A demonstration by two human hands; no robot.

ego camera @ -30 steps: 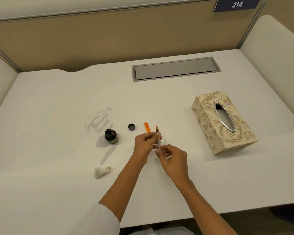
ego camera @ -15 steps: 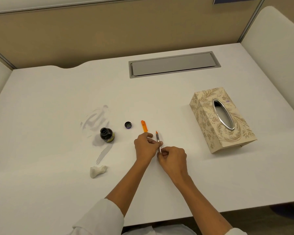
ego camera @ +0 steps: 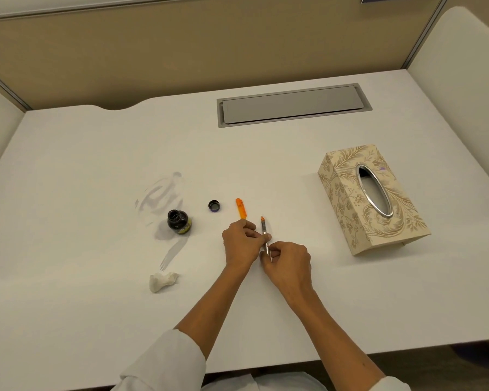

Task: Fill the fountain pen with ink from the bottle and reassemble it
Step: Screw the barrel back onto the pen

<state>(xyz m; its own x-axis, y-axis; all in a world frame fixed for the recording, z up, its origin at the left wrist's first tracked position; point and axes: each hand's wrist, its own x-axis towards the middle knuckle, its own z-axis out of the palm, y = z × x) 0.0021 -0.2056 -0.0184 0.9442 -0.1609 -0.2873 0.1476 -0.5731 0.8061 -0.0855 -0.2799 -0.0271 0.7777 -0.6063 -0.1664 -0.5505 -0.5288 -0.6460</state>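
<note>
Both hands hold the inner part of the fountain pen (ego camera: 264,227), a thin clear tube with an orange nib end pointing away from me. My left hand (ego camera: 242,242) pinches its middle. My right hand (ego camera: 290,262) grips its near end, which is hidden by the fingers. An orange pen barrel (ego camera: 240,208) lies on the white table (ego camera: 82,249) just beyond my left hand. The open ink bottle (ego camera: 179,221), dark and round, stands to the left, and its black cap (ego camera: 214,206) lies upside down between bottle and barrel.
Grey ink smears (ego camera: 164,198) mark the table around the bottle. A crumpled white tissue (ego camera: 163,281) lies near the front left. A patterned tissue box (ego camera: 370,198) sits at the right. A grey cable hatch (ego camera: 291,105) is set in the table's far side.
The pen part has tilted down from nearly upright to lie lower toward the table, and both hands have closed in around it. The camera view has dipped slightly.
</note>
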